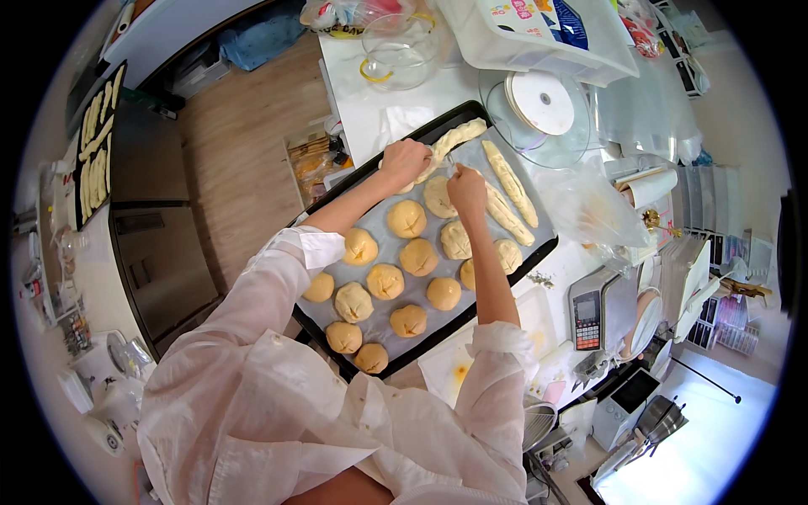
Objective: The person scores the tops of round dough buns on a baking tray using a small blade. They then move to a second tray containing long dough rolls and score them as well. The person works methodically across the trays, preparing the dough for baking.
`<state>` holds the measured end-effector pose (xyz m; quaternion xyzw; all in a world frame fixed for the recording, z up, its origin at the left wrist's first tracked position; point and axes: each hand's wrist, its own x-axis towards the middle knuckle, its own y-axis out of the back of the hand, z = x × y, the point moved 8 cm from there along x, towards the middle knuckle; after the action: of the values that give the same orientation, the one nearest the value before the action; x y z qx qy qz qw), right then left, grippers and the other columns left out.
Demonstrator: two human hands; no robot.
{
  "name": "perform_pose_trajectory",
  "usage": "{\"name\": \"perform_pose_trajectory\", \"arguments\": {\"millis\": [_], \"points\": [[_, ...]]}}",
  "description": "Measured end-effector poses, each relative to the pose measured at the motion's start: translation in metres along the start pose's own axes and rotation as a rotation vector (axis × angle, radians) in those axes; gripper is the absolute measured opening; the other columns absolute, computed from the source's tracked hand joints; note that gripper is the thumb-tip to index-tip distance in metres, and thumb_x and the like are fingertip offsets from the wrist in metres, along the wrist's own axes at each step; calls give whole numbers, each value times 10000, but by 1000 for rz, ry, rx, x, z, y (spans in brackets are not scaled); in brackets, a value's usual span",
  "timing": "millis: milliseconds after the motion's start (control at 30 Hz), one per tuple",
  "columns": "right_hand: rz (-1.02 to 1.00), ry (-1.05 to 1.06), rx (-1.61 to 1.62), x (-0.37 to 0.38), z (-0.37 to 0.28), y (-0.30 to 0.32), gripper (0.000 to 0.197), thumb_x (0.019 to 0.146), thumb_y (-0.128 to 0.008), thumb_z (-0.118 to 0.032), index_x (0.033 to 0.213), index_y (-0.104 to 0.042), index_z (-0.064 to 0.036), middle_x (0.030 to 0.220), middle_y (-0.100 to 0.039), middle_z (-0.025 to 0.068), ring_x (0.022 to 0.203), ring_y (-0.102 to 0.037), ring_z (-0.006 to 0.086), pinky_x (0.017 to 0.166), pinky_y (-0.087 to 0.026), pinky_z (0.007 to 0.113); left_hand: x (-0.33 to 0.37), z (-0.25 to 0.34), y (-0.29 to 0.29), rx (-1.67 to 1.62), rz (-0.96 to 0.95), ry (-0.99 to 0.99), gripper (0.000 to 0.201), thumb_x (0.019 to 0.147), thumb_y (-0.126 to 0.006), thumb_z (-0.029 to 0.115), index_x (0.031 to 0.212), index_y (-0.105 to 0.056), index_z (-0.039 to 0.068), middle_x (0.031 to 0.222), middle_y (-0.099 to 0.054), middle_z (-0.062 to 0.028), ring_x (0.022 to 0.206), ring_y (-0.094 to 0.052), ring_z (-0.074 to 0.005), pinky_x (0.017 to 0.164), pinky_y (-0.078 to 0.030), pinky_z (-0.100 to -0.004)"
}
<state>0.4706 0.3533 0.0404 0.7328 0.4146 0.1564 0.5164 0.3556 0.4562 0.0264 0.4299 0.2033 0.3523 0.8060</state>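
Note:
A dark baking tray (551, 246) lined with grey-white paper lies before me at a slant. Near its far edge runs a long twisted dough strip (459, 137). My left hand (406, 162) is closed on that strip, covering part of it. Just to the right, my right hand (467, 187) pinches a thin, metallic-looking tool (452, 160) against the strip; its exact kind is unclear. Two more dough strips (511, 183) lie at the tray's right side. Several round buns (406, 219), some scored on top, fill the rest, and my right forearm hides a few.
Right of the tray stand a digital scale (587, 316), plastic bags (602, 206) and a white disc on a glass turntable (539, 103). Beyond it are a clear bowl (400, 55) and a white bin (547, 63). Another tray of dough strips (97, 160) rests at far left.

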Motion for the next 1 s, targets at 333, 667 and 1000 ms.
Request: {"name": "perform_pose_trajectory", "arguments": {"millis": [333,667,1000], "points": [[118,6,54,5,-22,12,266,791,-511,-119,995,-653,-24,855,-658,237,814,-642,401,714,-517,467,28,-46,73,-323,219,212,251,789,-579,270,928,-720,115,754,-661,-177,716,-649,-339,656,-503,-383],[-44,2,-92,-51,-50,-7,192,751,-538,-121,870,-643,-12,816,-658,236,792,-651,394,702,-521,455,51,-13,43,-15,66,81,282,735,-579,298,855,-717,82,737,-666,-172,734,-654,-348,677,-520,-417],[-6,16,-65,-45,-42,-19,212,771,-526,-112,936,-636,-36,780,-655,222,752,-653,382,667,-522,458,57,2,6,121,-266,-68,341,669,-651,337,862,-713,64,832,-677,-169,789,-662,-334,700,-530,-417]]}}
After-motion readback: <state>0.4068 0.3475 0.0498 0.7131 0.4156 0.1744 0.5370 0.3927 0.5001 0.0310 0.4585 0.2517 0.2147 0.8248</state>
